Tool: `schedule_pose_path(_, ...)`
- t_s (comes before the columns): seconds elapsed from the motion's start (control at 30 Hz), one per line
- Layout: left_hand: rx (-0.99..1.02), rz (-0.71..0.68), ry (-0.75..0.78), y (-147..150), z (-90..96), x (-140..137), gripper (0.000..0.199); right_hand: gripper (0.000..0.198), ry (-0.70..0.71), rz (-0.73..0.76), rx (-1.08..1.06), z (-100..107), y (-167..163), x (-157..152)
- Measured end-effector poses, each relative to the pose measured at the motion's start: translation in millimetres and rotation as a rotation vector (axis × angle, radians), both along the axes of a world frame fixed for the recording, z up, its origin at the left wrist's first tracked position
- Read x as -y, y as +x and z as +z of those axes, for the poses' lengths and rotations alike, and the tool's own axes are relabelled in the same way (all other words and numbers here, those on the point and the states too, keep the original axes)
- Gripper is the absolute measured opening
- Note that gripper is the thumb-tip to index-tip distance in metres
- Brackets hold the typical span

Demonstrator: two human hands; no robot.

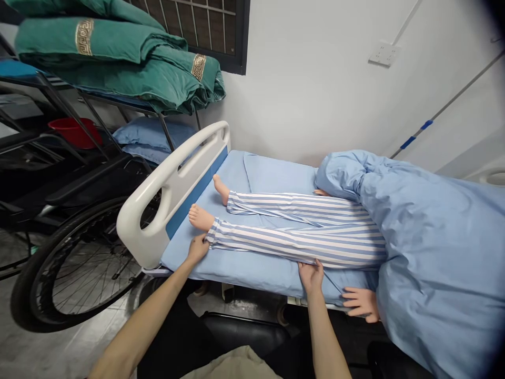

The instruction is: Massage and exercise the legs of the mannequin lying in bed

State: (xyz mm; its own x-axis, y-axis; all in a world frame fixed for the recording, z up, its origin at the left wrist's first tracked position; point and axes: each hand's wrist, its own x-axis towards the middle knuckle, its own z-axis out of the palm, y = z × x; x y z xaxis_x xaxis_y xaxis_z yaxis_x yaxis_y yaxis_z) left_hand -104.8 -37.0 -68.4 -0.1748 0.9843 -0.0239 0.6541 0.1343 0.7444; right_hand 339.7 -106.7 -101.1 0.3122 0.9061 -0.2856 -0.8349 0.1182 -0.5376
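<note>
A mannequin lies on the bed in striped trousers (292, 242), its two bare feet (201, 217) towards the footboard. My left hand (198, 248) is closed at the near ankle, its fingers gripping the trouser cuff. Farther up the same leg, my right hand (311, 275) has its palm turned up and its fingers curled at the lower edge of the trousers; the fingertips are partly hidden under the cloth. A light blue quilt (430, 252) is bunched over the upper body. From under it the mannequin's near hand (361, 303) sticks out, fingers spread, by the mattress edge.
A white footboard (148, 202) closes the bed's left end. Left of it stands a wheelchair with a large wheel (79, 263). Folded green quilts (118, 58) lie on a rack, with blue pillows (153, 134) and a red basin (76, 131) below. Behind the bed is a white wall (307, 79).
</note>
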Motion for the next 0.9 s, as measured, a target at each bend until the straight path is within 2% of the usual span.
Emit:
schedule_pose_path(0.13,0.007,0.036,-0.018,-28.6,11.2,-0.5,0.014,0.036,-0.005,0.002,-0.015,-0.6,0.9,0.7)
schedule_pose_path(0.27,-0.003,0.061,-0.026,-41.9,14.8,3.3,0.015,0.038,0.005,0.021,-0.025,0.1,1.6,1.9)
schedule_pose_path(0.43,-0.132,0.07,0.008,-29.4,5.7,9.2,0.013,0.033,-0.007,0.007,0.021,2.5,-1.3,0.2)
schedule_pose_path(0.6,-0.316,0.085,0.138,-10.2,-12.4,14.4,0.021,0.03,-0.116,0.025,0.047,8.3,1.4,2.6)
schedule_pose_path(0.7,-0.446,0.046,0.191,-9.4,-21.3,16.9,0.027,0.015,-0.32,0.07,0.246,18.8,14.1,13.7)
schedule_pose_path(0.8,-0.478,0.025,0.197,-11.3,-26.6,18.7,0.028,0.012,-0.567,0.179,0.639,42.8,25.1,27.7)
schedule_pose_path(0.83,-0.483,0.028,0.195,-11.3,-27.7,19.0,0.027,0.014,-0.605,0.234,0.779,54.0,24.5,30.6)
schedule_pose_path(0.9,-0.491,0.031,0.192,-10.5,-29.4,19.4,0.027,0.018,-0.551,0.353,1.024,79.0,12.0,30.1)
